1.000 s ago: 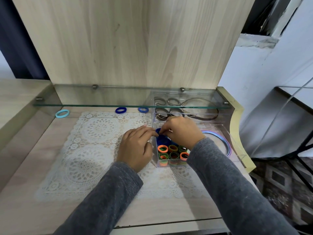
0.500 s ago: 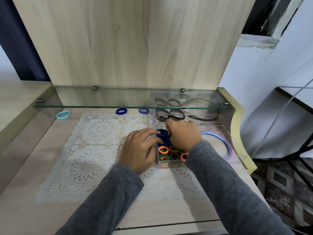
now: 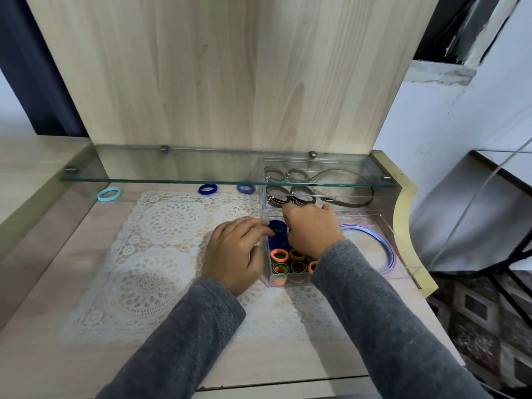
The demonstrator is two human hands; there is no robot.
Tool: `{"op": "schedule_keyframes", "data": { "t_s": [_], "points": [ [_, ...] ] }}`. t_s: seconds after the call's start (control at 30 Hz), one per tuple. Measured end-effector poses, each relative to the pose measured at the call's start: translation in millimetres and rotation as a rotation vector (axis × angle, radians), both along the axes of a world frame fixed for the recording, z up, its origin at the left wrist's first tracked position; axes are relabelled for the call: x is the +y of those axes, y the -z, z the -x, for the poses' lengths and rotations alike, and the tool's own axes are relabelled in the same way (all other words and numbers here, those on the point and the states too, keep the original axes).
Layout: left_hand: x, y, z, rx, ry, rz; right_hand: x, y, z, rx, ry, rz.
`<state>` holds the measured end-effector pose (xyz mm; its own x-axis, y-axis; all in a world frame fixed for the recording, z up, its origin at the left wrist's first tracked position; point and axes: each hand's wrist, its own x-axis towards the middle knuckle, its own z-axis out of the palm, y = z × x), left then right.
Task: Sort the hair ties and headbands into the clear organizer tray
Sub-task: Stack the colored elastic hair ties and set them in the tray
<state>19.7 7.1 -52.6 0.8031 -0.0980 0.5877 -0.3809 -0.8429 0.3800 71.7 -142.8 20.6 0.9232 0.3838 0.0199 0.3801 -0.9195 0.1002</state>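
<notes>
Dark blue hair tie (image 3: 277,226) at front-left compartment of clear organizer tray (image 3: 403,250), behind orange and green ties (image 3: 288,263). Left hand (image 3: 233,254) fingers pinch its edge. Right hand (image 3: 312,230) fingers curled against it; hold hidden, cannot tell.

This looks like a room in a home. A light wooden table (image 3: 43,341) has a tall wooden back (image 3: 230,82) and a glass shelf (image 3: 144,168). A white lace mat (image 3: 161,254) lies on it. A clear tray (image 3: 401,249) at its right edge holds hair ties (image 3: 290,263). The floor (image 3: 475,312) beside is patterned.
</notes>
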Motion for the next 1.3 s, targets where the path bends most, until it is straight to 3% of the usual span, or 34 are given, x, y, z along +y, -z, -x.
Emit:
{"op": "schedule_keyframes", "data": {
  "t_s": [0.13, 0.27, 0.47, 0.73, 1.0, 1.17, 1.3],
  "points": [
    [3.5, -3.9, -0.4, 0.038, -0.218, 0.054, 1.0, -5.1, 7.4, 0.002, 0.071, -0.052],
    [14.8, -1.0, -1.0, 0.188, -0.411, -0.031, 17.6, -4.2, 20.8, -0.108, 0.112, -0.175],
    [48.2, -1.3, 7.0, 0.435, -0.550, -0.120, 60.2, 11.4, 33.2, -0.139, -0.029, -0.332],
    [88.0, 1.1, 18.3, 0.607, -0.602, -0.195, 106.3, 48.9, 43.1, 0.035, -0.125, -0.338],
    [103.3, 4.9, 16.2, 0.711, -0.649, -0.246, 124.2, 68.3, 35.0, 0.114, -0.051, -0.356],
    [112.5, 5.5, 4.1, 0.718, -0.670, -0.250, 130.7, 69.3, 16.5, 0.128, -0.001, -0.346],
    [124.7, 7.3, -11.3, 0.711, -0.708, -0.245, 136.4, 67.6, 3.6, 0.025, 0.046, -0.325]
  ]
}}
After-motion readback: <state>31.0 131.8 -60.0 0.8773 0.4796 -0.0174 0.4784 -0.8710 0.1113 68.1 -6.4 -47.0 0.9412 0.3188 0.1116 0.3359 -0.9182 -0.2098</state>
